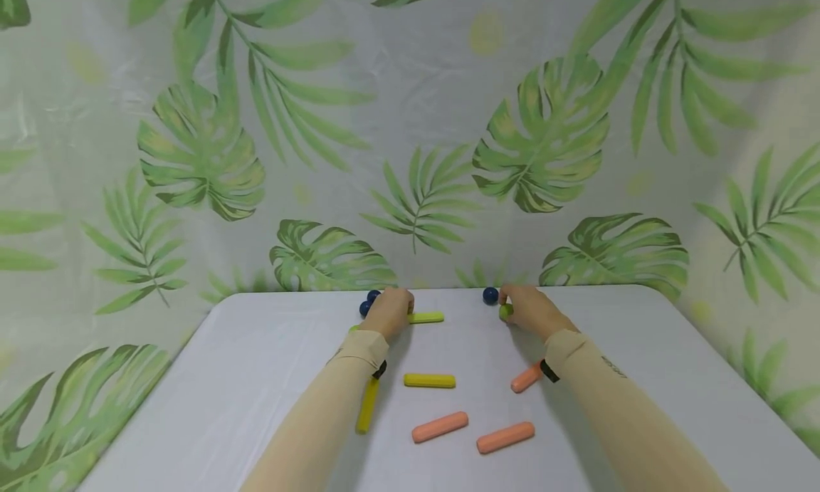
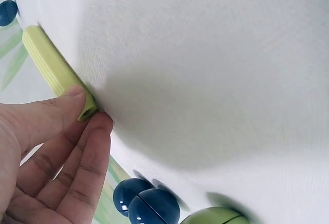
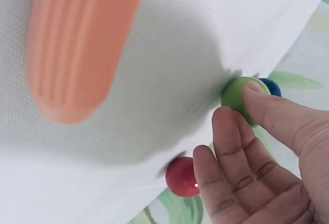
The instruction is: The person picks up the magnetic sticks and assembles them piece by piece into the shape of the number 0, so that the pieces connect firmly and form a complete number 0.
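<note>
White table (image 1: 237, 364), pale backdrop (image 1: 410, 107) behind, green leaf prints (image 1: 541, 132)

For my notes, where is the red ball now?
The red ball shows only in the right wrist view, low and near centre, just left of the right hand.

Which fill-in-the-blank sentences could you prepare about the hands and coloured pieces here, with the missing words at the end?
1. The right hand holds a ball coloured ____.
2. The left hand grips the light green stick between fingers and ____.
3. The head view shows ____ orange sticks.
4. In the right wrist view, the lowest ball is coloured ____.

Missing words: green; thumb; three; red.
</note>
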`<state>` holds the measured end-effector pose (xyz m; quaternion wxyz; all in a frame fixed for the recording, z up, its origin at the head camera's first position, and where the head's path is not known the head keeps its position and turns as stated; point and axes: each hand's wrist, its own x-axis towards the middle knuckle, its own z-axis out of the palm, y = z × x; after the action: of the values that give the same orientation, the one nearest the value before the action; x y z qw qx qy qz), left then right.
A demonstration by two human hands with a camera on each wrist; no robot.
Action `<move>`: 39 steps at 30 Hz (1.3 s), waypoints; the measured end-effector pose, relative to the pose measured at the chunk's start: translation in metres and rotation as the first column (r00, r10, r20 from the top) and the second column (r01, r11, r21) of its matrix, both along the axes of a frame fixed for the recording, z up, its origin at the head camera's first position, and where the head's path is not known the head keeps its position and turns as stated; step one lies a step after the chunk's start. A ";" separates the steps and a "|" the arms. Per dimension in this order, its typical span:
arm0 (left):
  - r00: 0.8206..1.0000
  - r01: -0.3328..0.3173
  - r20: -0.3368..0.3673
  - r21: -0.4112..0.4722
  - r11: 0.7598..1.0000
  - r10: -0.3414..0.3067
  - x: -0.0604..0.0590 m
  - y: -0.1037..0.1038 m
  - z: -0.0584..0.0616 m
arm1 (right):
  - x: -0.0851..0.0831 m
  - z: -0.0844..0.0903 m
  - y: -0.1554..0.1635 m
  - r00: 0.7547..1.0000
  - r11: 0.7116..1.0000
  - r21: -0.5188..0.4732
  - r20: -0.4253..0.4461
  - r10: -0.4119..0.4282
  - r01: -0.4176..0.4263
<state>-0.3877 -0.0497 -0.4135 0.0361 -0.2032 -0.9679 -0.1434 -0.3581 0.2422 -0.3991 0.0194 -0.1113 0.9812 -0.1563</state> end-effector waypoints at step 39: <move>0.994 0.094 0.055 0.019 0.995 -0.095 0.007 0.007 0.005 | 0.004 0.002 -0.008 0.997 0.998 -0.041 0.059 0.040 -0.037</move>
<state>-0.3811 -0.0424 -0.4086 0.0038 -0.2445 -0.9566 -0.1585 -0.3540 0.2345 -0.3969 0.0498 -0.1258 0.9746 -0.1786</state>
